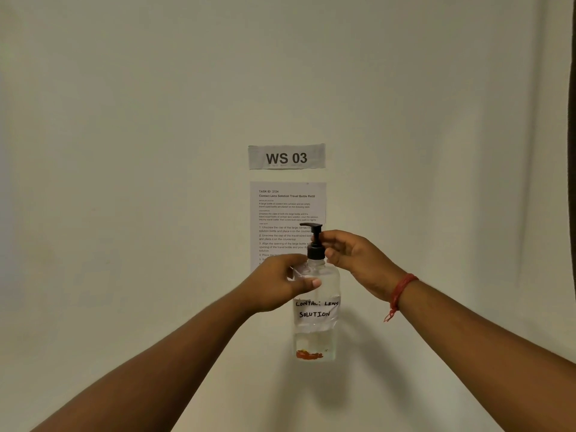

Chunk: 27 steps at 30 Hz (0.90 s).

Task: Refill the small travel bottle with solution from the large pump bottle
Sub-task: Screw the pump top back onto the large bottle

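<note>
A large clear pump bottle (316,325) with a handwritten "CONTACT LENS SOLUTION" label is held up in front of the cloth backdrop. Clear liquid fills its lower part, with an orange mark near the base. My left hand (276,283) grips the bottle's shoulder from the left, thumb across the front. My right hand (352,260) pinches the black pump cap (315,244) at its collar from the right. No small travel bottle is in view.
A pale cloth (124,182) covers the wall and the surface below. A "WS 03" sign (286,157) and a printed task sheet (280,210) hang on it behind the bottle. A red thread band (400,291) circles my right wrist.
</note>
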### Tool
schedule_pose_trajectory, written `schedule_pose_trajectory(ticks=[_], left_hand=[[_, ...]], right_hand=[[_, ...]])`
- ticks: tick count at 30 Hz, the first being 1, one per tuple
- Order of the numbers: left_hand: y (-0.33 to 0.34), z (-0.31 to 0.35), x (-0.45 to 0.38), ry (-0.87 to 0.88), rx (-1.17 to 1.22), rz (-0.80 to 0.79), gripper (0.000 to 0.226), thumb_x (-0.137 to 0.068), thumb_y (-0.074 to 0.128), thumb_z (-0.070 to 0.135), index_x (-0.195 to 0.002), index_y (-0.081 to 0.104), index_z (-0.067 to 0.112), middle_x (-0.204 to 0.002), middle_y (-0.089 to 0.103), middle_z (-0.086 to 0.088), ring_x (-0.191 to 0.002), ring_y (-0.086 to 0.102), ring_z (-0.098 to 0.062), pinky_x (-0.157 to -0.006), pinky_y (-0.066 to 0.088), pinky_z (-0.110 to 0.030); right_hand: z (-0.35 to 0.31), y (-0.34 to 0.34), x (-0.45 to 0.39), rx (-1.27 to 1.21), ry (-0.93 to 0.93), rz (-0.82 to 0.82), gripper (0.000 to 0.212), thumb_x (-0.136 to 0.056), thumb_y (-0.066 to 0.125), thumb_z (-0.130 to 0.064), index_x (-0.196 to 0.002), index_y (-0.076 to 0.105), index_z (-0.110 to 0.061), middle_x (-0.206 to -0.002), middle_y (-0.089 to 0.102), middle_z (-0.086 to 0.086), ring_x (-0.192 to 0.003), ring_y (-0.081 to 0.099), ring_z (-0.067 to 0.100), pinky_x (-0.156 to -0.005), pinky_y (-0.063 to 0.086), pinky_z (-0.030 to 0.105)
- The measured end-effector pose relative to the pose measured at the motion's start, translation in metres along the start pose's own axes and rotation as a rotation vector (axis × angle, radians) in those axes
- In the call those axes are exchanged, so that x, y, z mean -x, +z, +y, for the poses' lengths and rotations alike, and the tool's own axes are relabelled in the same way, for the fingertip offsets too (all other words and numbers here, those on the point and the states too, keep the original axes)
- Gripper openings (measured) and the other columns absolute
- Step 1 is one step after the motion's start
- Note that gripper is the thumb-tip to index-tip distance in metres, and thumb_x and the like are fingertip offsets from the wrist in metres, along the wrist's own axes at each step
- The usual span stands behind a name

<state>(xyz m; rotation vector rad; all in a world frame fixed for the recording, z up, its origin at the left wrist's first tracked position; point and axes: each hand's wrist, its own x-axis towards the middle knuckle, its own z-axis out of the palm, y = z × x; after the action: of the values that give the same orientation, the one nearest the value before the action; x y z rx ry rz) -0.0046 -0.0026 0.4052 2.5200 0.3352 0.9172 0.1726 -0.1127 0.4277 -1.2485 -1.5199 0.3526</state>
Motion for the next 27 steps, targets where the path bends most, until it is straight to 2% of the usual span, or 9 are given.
schedule_pose_trajectory(ticks=[3,6,9,11,14,18,21,24,27], left_hand=[[0.000,0.000,-0.001,0.010,-0.012,0.001,0.017,-0.091,0.069,0.045,-0.101,0.062,0.033,-0.095,0.066,0.015,-0.090,0.062,-0.008,-0.085,0.055,-0.032],[0.001,-0.001,-0.002,-0.001,-0.018,0.004,0.023,-0.090,0.069,0.048,-0.103,0.065,0.029,-0.098,0.068,0.011,-0.092,0.063,-0.010,-0.086,0.057,-0.037],[-0.001,-0.002,-0.002,0.000,-0.020,0.002,0.026,-0.089,0.068,0.050,-0.102,0.066,0.028,-0.097,0.068,0.010,-0.091,0.063,-0.010,-0.086,0.057,-0.038],[-0.002,-0.001,-0.003,0.004,-0.012,0.005,0.024,-0.090,0.068,0.050,-0.100,0.065,0.029,-0.095,0.067,0.011,-0.090,0.063,-0.010,-0.086,0.057,-0.038],[-0.002,-0.001,-0.003,-0.001,-0.012,0.000,0.021,-0.090,0.068,0.049,-0.103,0.064,0.033,-0.097,0.067,0.014,-0.092,0.062,-0.008,-0.088,0.056,-0.035],[-0.003,-0.003,-0.004,-0.001,-0.012,0.002,0.029,-0.090,0.068,0.051,-0.106,0.066,0.027,-0.099,0.069,0.010,-0.093,0.063,-0.010,-0.087,0.056,-0.036],[-0.001,-0.004,-0.004,-0.002,-0.003,-0.003,0.024,-0.090,0.070,0.048,-0.104,0.065,0.029,-0.098,0.068,0.012,-0.092,0.063,-0.007,-0.086,0.056,-0.032],[0.001,-0.005,-0.004,-0.012,-0.004,-0.005,0.028,-0.090,0.070,0.048,-0.108,0.066,0.027,-0.101,0.069,0.011,-0.093,0.063,-0.007,-0.087,0.056,-0.032],[0.001,-0.007,-0.005,-0.020,-0.010,0.001,0.025,-0.089,0.069,0.049,-0.105,0.065,0.030,-0.099,0.068,0.011,-0.092,0.063,-0.008,-0.086,0.056,-0.033]], right_hand=[[-0.001,0.002,-0.002,0.027,-0.010,0.003,0.034,-0.096,0.059,-0.008,-0.122,0.063,-0.028,-0.120,0.070,-0.007,-0.116,0.063,0.011,-0.104,0.048,0.039],[0.001,0.003,-0.004,0.090,-0.011,0.040,0.028,-0.092,0.067,-0.017,-0.117,0.066,-0.030,-0.114,0.070,-0.007,-0.110,0.063,0.017,-0.100,0.051,0.043],[0.001,0.002,-0.006,0.092,-0.013,0.065,0.025,-0.088,0.072,-0.022,-0.112,0.065,-0.026,-0.109,0.069,-0.002,-0.106,0.062,0.020,-0.096,0.053,0.038],[0.000,0.000,-0.006,0.073,-0.009,0.058,0.028,-0.090,0.069,-0.023,-0.118,0.063,-0.025,-0.114,0.068,-0.004,-0.108,0.063,0.015,-0.097,0.053,0.037],[-0.001,-0.002,-0.006,-0.013,-0.012,0.006,0.033,-0.097,0.058,-0.014,-0.129,0.059,-0.021,-0.125,0.067,-0.005,-0.118,0.061,0.010,-0.103,0.048,0.037],[-0.002,0.000,-0.007,-0.062,0.000,-0.028,0.032,-0.097,0.054,-0.003,-0.124,0.064,-0.019,-0.124,0.069,-0.003,-0.120,0.061,0.012,-0.107,0.046,0.038],[0.001,0.003,-0.009,0.003,-0.010,0.017,0.027,-0.092,0.065,-0.012,-0.116,0.068,-0.025,-0.116,0.071,-0.005,-0.114,0.064,0.016,-0.104,0.049,0.043],[0.006,0.005,-0.011,0.022,0.004,0.055,0.024,-0.087,0.072,-0.021,-0.109,0.069,-0.031,-0.111,0.071,-0.003,-0.111,0.062,0.024,-0.101,0.050,0.048],[0.010,0.005,-0.011,-0.030,0.010,0.018,0.030,-0.091,0.068,-0.020,-0.120,0.064,-0.027,-0.119,0.070,-0.004,-0.117,0.062,0.018,-0.104,0.048,0.046]])
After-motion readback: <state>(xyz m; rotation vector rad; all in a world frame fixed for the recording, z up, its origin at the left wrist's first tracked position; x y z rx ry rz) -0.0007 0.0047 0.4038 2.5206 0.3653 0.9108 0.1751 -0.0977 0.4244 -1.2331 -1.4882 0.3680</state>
